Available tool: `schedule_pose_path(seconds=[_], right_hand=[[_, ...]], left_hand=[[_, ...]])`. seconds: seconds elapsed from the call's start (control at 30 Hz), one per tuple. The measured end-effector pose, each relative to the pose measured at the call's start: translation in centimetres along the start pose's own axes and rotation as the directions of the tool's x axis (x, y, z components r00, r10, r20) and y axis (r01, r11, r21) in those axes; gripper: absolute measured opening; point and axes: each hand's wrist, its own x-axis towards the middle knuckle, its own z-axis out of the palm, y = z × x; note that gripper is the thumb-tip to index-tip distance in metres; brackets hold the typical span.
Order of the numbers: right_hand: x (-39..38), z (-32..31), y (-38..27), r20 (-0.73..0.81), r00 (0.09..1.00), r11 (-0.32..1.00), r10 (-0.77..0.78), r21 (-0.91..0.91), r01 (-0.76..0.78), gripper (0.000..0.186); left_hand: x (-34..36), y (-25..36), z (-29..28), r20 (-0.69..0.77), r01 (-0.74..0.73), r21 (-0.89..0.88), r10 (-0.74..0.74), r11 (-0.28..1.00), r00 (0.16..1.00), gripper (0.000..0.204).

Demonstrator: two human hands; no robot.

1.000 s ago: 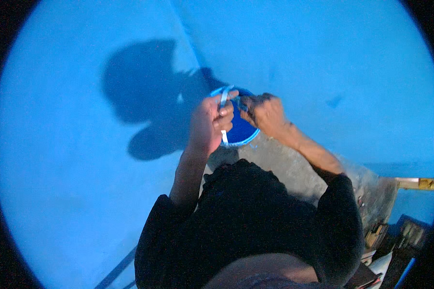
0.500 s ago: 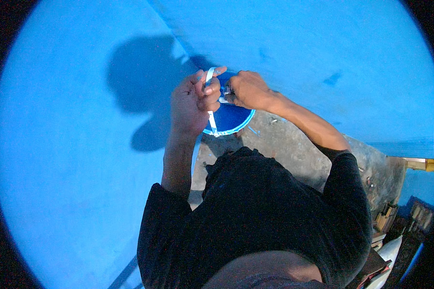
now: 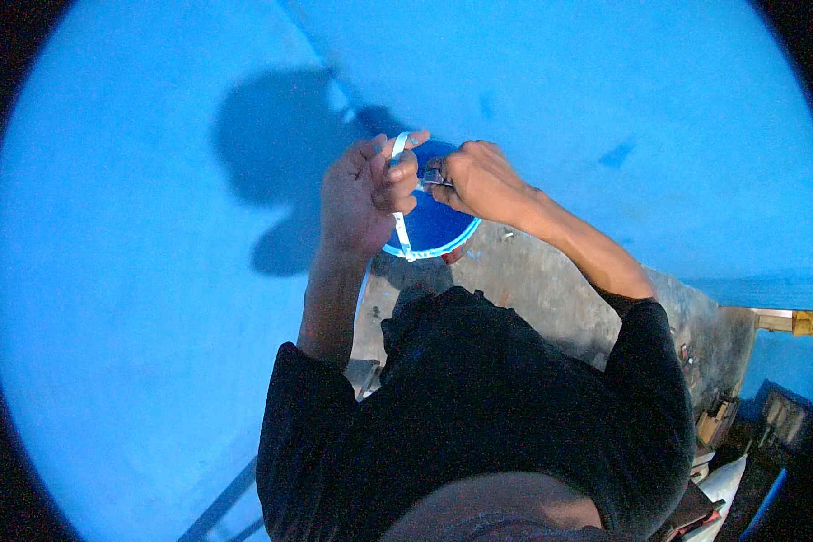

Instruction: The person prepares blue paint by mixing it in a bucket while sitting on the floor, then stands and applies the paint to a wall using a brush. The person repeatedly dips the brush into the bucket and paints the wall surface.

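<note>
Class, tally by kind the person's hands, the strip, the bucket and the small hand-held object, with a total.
Hands (left hand, right hand): 2
White strip: 1
Blue bucket: 1
Small object, partly hidden: 1
Total: 5

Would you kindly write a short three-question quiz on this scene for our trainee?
1. Open question: What do the fingers of the person's left hand curl around?
2. True or false: The bucket has a square opening.
3. Multiple choice: What colour is the wall? A) yellow; B) blue; C) red.

Key: 1. A white strip. 2. False; the opening is round. 3. B.
</note>
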Motion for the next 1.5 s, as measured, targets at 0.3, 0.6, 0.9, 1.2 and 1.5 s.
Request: schedule_pose_path(seconds=[0.3,0.6,0.9,1.2,1.5], right_hand=[[-2.0,0.2,-0.7,-0.251,0.956,0.963,-0.15,-0.258,0.083,0.02],[-2.9,-1.2,-2.4,-0.269,0.887,0.91,0.376,0.289,-0.298,0.023],[-2.9,1.3,-3.6,0.024,0.915,0.504,0.403,0.828,-0.244,0.026],[-5.0,7.4,-1.5,-0.331,0.916,0.963,0.228,0.217,-0.161,0.025],[-3.5,8.4,-0.1,-0.359,0.904,0.926,0.232,-0.205,-0.318,0.028]], left_hand=[[-0.7,1.9,-0.3,0.148,0.123,-0.059,-0.113,0.991,0.983,0.058],[0.8,2.5,-1.9,0.29,0.24,-0.032,-0.221,0.97,0.931,0.055],[-0.1,3.0,-0.6,0.221,0.231,0.117,-0.252,0.966,0.942,0.053],[2.3,0.0,-4.5,0.313,0.325,0.004,-0.31,0.946,0.898,0.05],[2.6,2.2,-4.2,0.299,0.41,0.004,-0.393,0.912,0.87,0.051]])
